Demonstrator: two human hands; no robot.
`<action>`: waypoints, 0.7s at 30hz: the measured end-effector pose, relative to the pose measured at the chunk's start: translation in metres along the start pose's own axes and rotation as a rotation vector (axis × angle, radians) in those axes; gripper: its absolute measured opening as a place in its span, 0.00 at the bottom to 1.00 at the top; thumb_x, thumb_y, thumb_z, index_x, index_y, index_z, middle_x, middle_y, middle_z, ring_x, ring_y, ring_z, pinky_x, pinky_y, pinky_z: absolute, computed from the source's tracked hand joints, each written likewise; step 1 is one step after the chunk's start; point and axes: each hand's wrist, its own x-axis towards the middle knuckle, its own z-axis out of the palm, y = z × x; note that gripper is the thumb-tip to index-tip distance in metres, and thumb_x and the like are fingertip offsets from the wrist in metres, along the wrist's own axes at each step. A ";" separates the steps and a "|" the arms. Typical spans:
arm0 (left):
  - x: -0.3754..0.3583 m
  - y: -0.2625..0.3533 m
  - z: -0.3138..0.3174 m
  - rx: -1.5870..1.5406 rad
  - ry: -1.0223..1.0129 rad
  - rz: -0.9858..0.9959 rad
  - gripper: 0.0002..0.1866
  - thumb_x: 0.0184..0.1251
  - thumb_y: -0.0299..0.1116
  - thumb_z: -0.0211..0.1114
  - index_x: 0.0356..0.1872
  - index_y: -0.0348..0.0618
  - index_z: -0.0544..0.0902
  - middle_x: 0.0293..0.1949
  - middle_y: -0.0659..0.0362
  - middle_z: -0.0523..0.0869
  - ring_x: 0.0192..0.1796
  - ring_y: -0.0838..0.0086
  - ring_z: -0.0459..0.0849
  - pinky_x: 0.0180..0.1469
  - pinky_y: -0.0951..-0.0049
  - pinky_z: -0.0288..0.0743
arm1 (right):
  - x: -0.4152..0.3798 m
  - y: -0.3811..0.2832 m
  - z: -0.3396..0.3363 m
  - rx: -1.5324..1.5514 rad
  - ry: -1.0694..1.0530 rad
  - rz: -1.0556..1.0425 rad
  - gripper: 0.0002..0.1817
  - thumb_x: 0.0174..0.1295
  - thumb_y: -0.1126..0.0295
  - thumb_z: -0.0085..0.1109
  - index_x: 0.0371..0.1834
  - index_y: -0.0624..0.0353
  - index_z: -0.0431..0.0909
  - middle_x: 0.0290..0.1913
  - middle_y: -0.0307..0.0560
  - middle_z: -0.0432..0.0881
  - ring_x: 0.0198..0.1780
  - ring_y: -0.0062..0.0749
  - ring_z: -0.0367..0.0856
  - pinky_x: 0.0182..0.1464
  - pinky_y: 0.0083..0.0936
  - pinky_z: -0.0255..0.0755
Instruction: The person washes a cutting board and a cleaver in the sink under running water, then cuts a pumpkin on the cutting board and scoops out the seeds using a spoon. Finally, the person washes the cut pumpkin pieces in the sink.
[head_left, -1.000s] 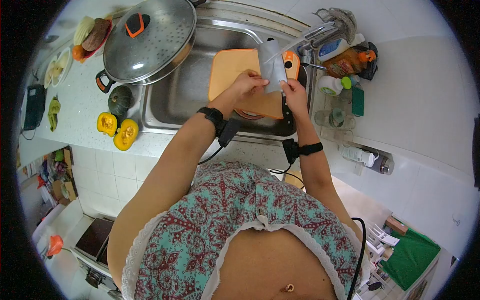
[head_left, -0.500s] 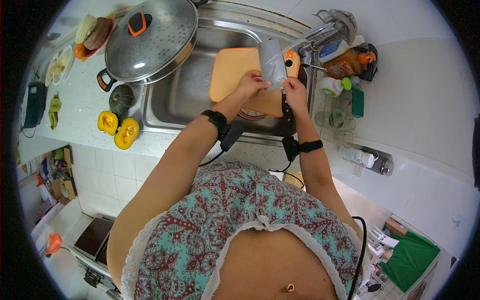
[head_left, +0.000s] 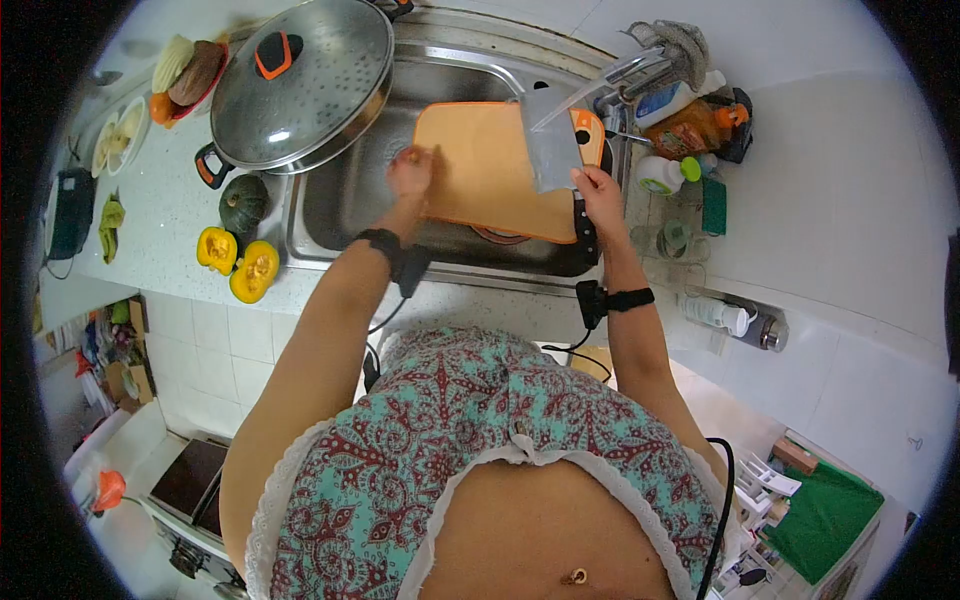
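A grey cleaver (head_left: 552,150) with a black handle is over the right part of an orange-edged cutting board (head_left: 470,160) in the sink. My right hand (head_left: 600,200) holds the cleaver where blade and handle meet. What looks like a stream of water falls from the faucet (head_left: 635,68) onto the blade. My left hand (head_left: 410,175) is apart from the cleaver, at the board's left edge; its fingers are blurred, and whether they hold anything does not show.
Left of the sink (head_left: 340,215) are a lidded pan (head_left: 300,90), a green squash (head_left: 243,203) and yellow squash halves (head_left: 254,272). Soap bottles (head_left: 690,130), a green sponge (head_left: 714,206) and glasses (head_left: 675,240) stand at the right.
My left hand has moved left, away from the blade, to the board's left edge. My right hand and the cleaver have shifted slightly right and toward me.
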 end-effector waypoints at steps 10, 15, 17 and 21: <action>-0.012 -0.017 -0.074 -0.810 -0.447 -0.307 0.34 0.61 0.55 0.64 0.47 0.25 0.77 0.44 0.50 0.83 0.45 0.66 0.82 0.46 0.65 0.76 | 0.010 0.017 0.001 -0.080 -0.022 0.009 0.15 0.63 0.61 0.57 0.30 0.65 0.76 0.24 0.38 0.73 0.28 0.23 0.68 0.33 0.24 0.64; 0.006 -0.044 -0.072 -0.782 -0.259 -0.340 0.27 0.65 0.51 0.62 0.39 0.28 0.81 0.33 0.57 0.83 0.33 0.74 0.80 0.36 0.72 0.74 | 0.010 -0.004 0.002 -0.162 0.019 0.075 0.16 0.64 0.60 0.55 0.30 0.64 0.74 0.26 0.42 0.75 0.29 0.26 0.70 0.34 0.25 0.65; 0.009 -0.053 -0.076 -0.698 -0.179 -0.316 0.26 0.66 0.50 0.62 0.37 0.30 0.81 0.31 0.59 0.82 0.30 0.76 0.78 0.33 0.74 0.72 | 0.012 -0.008 -0.007 -0.282 0.011 0.051 0.15 0.65 0.60 0.54 0.32 0.64 0.74 0.27 0.43 0.77 0.29 0.29 0.72 0.34 0.27 0.66; 0.007 -0.079 -0.089 -0.735 -0.174 -0.362 0.26 0.66 0.52 0.61 0.34 0.31 0.80 0.26 0.63 0.77 0.26 0.80 0.72 0.28 0.75 0.67 | -0.001 -0.059 -0.010 0.011 -0.039 0.316 0.12 0.66 0.61 0.51 0.41 0.59 0.73 0.26 0.46 0.79 0.27 0.34 0.79 0.33 0.35 0.71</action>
